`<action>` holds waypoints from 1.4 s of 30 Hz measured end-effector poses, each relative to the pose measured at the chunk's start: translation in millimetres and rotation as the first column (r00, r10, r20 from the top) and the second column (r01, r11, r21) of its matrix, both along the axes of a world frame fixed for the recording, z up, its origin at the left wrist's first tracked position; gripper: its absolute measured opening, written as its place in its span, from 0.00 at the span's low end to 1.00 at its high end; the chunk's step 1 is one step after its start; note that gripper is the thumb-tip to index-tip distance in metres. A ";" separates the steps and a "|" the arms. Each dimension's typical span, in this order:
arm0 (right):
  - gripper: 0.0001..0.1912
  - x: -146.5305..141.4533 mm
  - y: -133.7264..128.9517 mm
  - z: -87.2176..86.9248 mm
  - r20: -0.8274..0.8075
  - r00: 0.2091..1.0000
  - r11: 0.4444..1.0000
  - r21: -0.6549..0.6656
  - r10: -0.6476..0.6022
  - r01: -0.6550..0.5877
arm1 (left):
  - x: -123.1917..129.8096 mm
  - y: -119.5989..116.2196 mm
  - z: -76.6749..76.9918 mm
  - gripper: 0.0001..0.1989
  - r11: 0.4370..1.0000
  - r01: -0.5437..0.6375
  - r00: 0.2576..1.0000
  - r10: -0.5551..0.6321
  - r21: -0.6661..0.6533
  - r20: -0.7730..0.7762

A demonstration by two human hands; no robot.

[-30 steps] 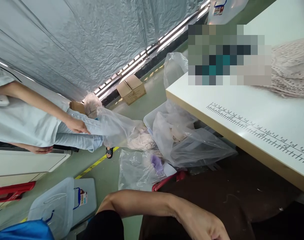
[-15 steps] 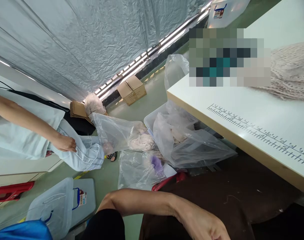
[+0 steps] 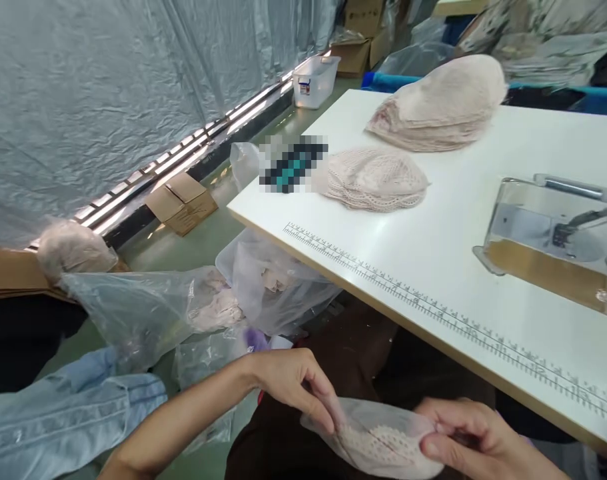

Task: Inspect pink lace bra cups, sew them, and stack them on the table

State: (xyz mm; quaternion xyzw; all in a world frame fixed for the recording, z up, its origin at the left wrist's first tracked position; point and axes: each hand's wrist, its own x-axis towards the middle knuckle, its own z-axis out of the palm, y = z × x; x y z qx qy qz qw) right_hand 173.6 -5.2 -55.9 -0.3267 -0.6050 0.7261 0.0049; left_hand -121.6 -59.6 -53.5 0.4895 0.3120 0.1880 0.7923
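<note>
Above my lap I hold a small pale beige fabric piece (image 3: 378, 437), sheer at its edges and with a patterned, holed middle. My left hand (image 3: 303, 387) pinches its left end between thumb and fingers. At the right end, my right hand (image 3: 466, 433) grips it, thumb on top. On the white table (image 3: 433, 267) lies a stack of beige openwork fabric pieces (image 3: 378, 180). Behind it rests a taller stack of similar rounded beige pieces (image 3: 438, 107).
A sewing machine (image 3: 568, 233) is set into the table at right, with a printed ruler (image 3: 408, 297) along the front edge. Clear plastic bags (image 3: 283, 287) with fabric lie on the floor at left, near a cardboard box (image 3: 180, 203). A person's denim-clad leg (image 3: 73, 413) is at lower left.
The view has swung right, bringing the stacks and sewing machine into sight. Both my hands now show with the fabric piece between them; before, only one arm and part of its hand were visible.
</note>
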 end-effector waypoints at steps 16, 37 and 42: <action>0.21 9.0 2.3 11.9 0.004 0.996 0.987 -0.131 -0.090 0.090 | 12.7 11.6 4.5 0.34 0.992 0.130 0.986 -0.129 0.002 -0.107; 0.21 0.2 -11.7 26.7 -0.117 0.985 0.977 -0.184 -0.126 0.103 | 50.8 18.2 15.0 0.24 0.994 0.088 0.963 -0.103 -0.073 -0.249; 0.19 2.2 -11.7 26.8 -0.104 0.987 0.986 -0.128 -0.120 0.107 | 59.4 18.8 19.4 0.22 0.996 0.033 0.959 -0.054 -0.078 -0.278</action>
